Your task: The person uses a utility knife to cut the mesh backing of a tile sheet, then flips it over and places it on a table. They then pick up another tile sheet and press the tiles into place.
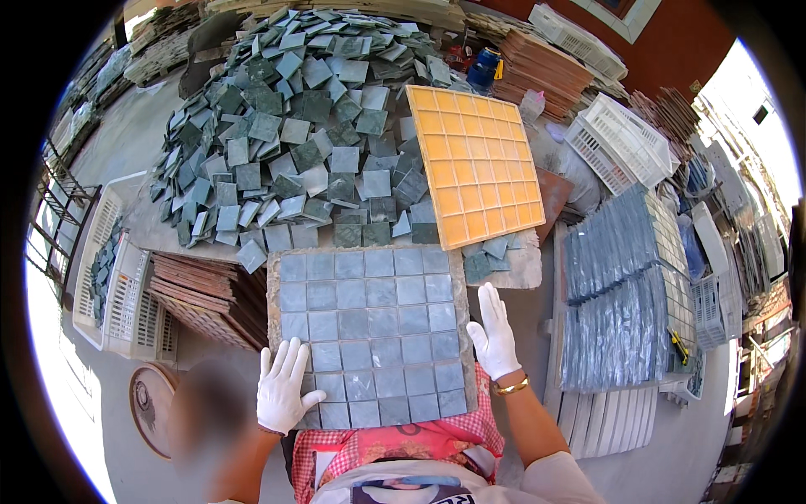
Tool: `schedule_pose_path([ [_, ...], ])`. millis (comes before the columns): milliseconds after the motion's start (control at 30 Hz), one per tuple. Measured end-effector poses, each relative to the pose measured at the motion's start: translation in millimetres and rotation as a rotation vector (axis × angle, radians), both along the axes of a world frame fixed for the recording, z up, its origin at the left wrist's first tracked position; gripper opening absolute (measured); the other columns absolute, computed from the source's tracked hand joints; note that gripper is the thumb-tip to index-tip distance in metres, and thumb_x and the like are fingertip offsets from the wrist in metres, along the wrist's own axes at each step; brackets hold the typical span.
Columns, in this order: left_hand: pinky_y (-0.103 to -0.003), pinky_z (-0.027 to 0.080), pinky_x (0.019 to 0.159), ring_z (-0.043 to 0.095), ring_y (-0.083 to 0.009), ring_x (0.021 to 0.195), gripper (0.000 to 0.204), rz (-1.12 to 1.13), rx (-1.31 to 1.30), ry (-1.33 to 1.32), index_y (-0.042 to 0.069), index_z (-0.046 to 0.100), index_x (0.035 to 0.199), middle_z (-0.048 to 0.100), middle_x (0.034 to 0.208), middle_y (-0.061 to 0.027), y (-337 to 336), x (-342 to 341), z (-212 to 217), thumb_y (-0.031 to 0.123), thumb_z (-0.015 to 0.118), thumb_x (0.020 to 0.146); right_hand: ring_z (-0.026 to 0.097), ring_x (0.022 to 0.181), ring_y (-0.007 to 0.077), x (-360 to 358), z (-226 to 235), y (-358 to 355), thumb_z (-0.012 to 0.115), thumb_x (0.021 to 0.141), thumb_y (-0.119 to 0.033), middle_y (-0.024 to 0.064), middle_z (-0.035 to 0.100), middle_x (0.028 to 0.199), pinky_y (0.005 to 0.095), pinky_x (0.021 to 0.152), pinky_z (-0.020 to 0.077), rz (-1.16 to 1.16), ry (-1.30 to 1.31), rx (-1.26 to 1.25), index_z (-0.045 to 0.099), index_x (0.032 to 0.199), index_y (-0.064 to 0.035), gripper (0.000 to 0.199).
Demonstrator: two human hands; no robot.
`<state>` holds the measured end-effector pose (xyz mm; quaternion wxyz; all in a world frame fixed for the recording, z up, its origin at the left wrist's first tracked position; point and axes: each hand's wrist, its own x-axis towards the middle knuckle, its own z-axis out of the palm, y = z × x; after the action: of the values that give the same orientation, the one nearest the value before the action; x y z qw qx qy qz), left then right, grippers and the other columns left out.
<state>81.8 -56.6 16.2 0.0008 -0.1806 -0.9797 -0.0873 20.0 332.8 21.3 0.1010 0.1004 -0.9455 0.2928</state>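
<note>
A square sheet of grey-blue stone tiles (pixel 369 332), set in a grid, lies in front of me on a work surface. My left hand (pixel 284 388), in a white glove, lies flat with fingers spread on the sheet's near left corner. My right hand (pixel 494 332), also white-gloved with a gold bangle at the wrist, rests fingers together along the sheet's right edge. Neither hand grips anything. An orange plastic grid tray (pixel 474 164) lies just beyond the sheet, to the right.
A big heap of loose green-grey square tiles (pixel 294 126) covers the table behind. Stacked finished tile sheets (pixel 625 286) stand at the right. White plastic crates (pixel 617 143) sit at the far right and another white crate (pixel 109 277) at the left. Brown moulds (pixel 201 298) are stacked at left.
</note>
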Motion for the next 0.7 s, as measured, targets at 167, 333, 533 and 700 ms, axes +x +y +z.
schedule_pose_path([
  [167, -0.056, 0.018, 0.112, 0.033, -0.0371, 0.136, 0.095, 0.005, 0.041, -0.050, -0.002, 0.039, 0.139, 0.037, 0.146, -0.0216, 34, 4, 0, 0.059, 0.065, 0.071, 0.026, 0.138, 0.0413, 75, 0, -35, 0.067, 0.079, -0.047, 0.0240, 0.031, 0.147, 0.0548, 0.112, 0.0199, 0.237, -0.153, 0.239, 0.031, 0.145, -0.0022, 0.087],
  [333, -0.056, 0.017, 0.112, 0.031, -0.0380, 0.137, 0.092, 0.036, 0.013, 0.057, -0.002, 0.037, 0.141, 0.034, 0.148, -0.0218, 40, -42, -7, 0.057, 0.062, 0.076, 0.030, 0.136, 0.0403, 29, -9, -50, 0.068, 0.077, -0.048, 0.0225, 0.034, 0.146, 0.0556, 0.110, 0.0226, 0.130, -0.046, 0.400, 0.040, 0.140, -0.0047, 0.082],
  [533, -0.056, 0.019, 0.112, 0.033, -0.0341, 0.136, 0.088, -0.038, 0.047, 0.029, 0.002, 0.040, 0.140, 0.039, 0.146, -0.0179, 40, -24, 3, 0.056, 0.064, 0.074, 0.029, 0.137, 0.0386, 17, 9, -70, 0.066, 0.078, -0.049, 0.0207, 0.034, 0.146, 0.0540, 0.111, 0.0224, 0.288, -0.031, 0.339, 0.038, 0.141, -0.0030, 0.082],
  [700, -0.054, 0.020, 0.112, 0.038, -0.0314, 0.134, 0.086, -0.185, 0.074, -0.050, 0.003, 0.042, 0.139, 0.042, 0.144, -0.0150, 48, 4, 2, 0.059, 0.058, 0.077, 0.032, 0.135, 0.0343, 74, -3, -102, 0.063, 0.077, -0.055, 0.0195, 0.036, 0.145, 0.0530, 0.109, 0.0251, 0.632, -0.175, 0.296, 0.039, 0.139, -0.0020, 0.085],
])
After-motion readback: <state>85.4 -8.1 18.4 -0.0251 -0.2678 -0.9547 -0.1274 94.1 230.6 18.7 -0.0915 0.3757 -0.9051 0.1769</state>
